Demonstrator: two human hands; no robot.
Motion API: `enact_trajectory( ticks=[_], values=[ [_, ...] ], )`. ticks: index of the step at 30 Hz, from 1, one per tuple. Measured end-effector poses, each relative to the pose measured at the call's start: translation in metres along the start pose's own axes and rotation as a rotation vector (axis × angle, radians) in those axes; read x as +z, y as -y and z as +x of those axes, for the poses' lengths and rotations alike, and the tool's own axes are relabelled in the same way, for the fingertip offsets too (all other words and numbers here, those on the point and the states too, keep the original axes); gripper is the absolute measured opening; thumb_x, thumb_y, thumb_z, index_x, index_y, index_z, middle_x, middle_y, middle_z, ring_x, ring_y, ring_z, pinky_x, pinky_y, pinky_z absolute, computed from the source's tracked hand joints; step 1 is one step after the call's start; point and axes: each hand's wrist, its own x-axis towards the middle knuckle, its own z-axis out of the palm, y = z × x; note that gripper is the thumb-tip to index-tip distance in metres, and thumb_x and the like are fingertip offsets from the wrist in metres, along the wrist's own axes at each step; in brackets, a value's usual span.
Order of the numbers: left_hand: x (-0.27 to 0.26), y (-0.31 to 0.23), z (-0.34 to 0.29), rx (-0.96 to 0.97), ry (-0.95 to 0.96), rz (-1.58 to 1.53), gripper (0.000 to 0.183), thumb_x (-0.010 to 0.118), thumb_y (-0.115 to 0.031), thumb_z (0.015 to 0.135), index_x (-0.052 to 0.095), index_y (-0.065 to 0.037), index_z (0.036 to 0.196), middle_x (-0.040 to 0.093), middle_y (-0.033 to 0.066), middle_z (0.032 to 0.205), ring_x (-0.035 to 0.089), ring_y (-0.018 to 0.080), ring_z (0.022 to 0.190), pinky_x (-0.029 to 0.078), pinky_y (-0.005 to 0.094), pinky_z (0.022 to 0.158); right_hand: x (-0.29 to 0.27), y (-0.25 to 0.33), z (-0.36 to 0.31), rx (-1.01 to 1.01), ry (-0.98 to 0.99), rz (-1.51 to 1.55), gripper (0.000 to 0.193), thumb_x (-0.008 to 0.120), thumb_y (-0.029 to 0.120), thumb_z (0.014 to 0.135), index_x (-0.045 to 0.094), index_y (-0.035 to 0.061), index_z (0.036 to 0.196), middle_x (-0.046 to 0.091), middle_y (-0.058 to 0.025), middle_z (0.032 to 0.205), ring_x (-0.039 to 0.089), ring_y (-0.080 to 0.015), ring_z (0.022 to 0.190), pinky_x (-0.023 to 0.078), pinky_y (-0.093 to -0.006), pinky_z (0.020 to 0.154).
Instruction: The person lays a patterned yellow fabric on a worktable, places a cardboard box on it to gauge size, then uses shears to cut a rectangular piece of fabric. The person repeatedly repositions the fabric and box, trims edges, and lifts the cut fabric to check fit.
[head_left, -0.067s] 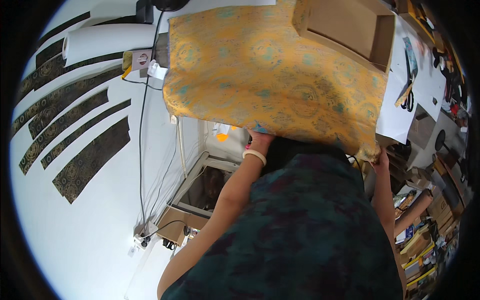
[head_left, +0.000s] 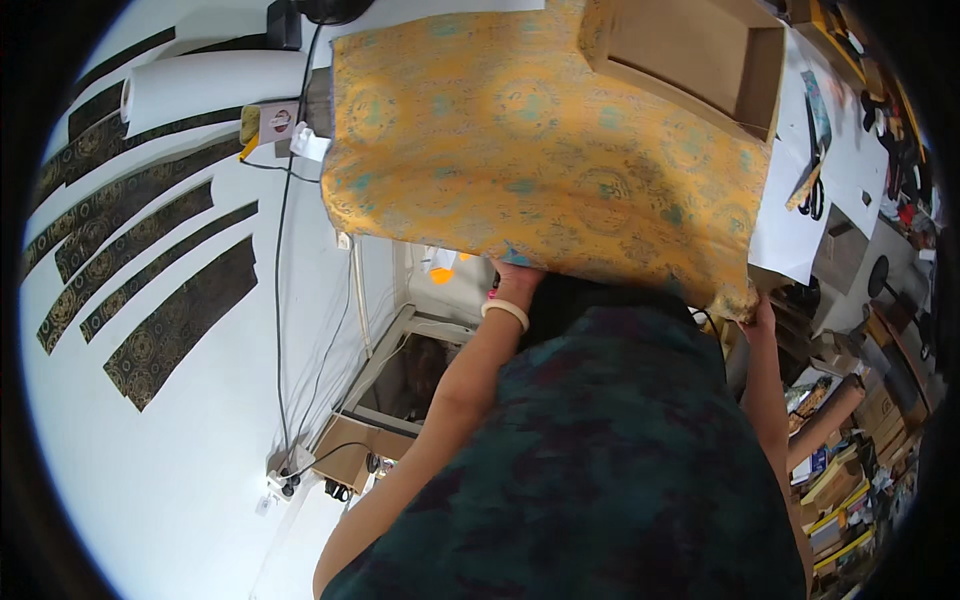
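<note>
A yellow brocade fabric (head_left: 560,150) with teal and grey medallions is spread across the work surface, and its near edge reaches my body. At the middle of that edge, my left hand (head_left: 517,277) grips the fabric; its fingertips are partly hidden by the cloth. My right hand (head_left: 762,316) holds the near right corner, where the fabric is bunched up. Over the far right part of the fabric sits a shallow open cardboard box (head_left: 690,55).
Black-handled scissors (head_left: 818,195) lie on white paper (head_left: 785,240) at the right. Dark patterned strips (head_left: 185,320) and a white roll (head_left: 215,85) are along the left. A black cable (head_left: 283,260) runs down beside the fabric. Boxes and clutter (head_left: 840,480) crowd the lower right.
The whole view has shifted very slightly. Both hands keep their places on the fabric's near edge.
</note>
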Motion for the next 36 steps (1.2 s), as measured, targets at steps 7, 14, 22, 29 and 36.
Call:
enact_trajectory(
  ticks=[7,14,22,29,36],
  values=[
    [-0.005,-0.005,0.002,-0.035,0.013,-0.041,0.085,0.036,-0.076,0.092,0.044,-0.016,0.152,0.045,0.0117,0.155,0.040,0.0368,0.142,0.030,0.0604,0.118,-0.020,-0.011,0.041,0.030,0.066,0.013,0.029,0.062,0.046,0.100,0.065,0.0166,0.098,0.055,-0.0024,0.073,0.051,-0.0173,0.067,0.046,-0.0435,0.070],
    [-0.031,-0.012,0.016,0.017,0.008,0.009,0.089,0.032,-0.079,0.092,0.040,-0.016,0.155,0.041,0.0119,0.159,0.037,0.0383,0.144,0.028,0.0622,0.118,0.003,-0.002,0.006,0.052,0.044,0.005,0.046,0.056,0.042,0.104,0.059,0.0099,0.137,0.065,-0.0056,0.130,0.066,-0.0238,0.114,0.058,-0.0418,0.089],
    [-0.009,-0.004,0.003,0.018,-0.056,0.005,0.088,0.029,-0.077,0.093,0.037,-0.015,0.156,0.038,0.0099,0.161,0.035,0.0365,0.145,0.026,0.0577,0.120,-0.005,0.001,0.010,0.053,0.007,-0.076,0.048,0.058,0.044,0.102,0.060,0.0104,0.136,0.065,-0.0056,0.131,0.065,-0.0234,0.114,0.057,-0.0432,0.089],
    [0.008,0.000,-0.006,0.044,-0.099,0.045,0.084,0.035,-0.074,0.094,0.043,-0.015,0.153,0.043,0.0098,0.158,0.038,0.0363,0.143,0.029,0.0562,0.119,0.002,0.001,0.008,0.039,0.056,-0.082,0.048,0.058,0.046,0.102,0.060,0.0100,0.134,0.068,-0.0062,0.125,0.069,-0.0242,0.106,0.058,-0.0443,0.085],
    [0.011,-0.002,-0.006,0.053,-0.132,0.052,0.082,0.035,-0.073,0.095,0.043,-0.015,0.153,0.045,0.0094,0.156,0.041,0.0364,0.142,0.032,0.0575,0.118,-0.009,0.000,0.027,0.030,0.124,0.054,0.048,0.063,0.045,0.100,0.062,0.0092,0.133,0.069,-0.0064,0.120,0.068,-0.0230,0.104,0.057,-0.0417,0.081]
  ],
)
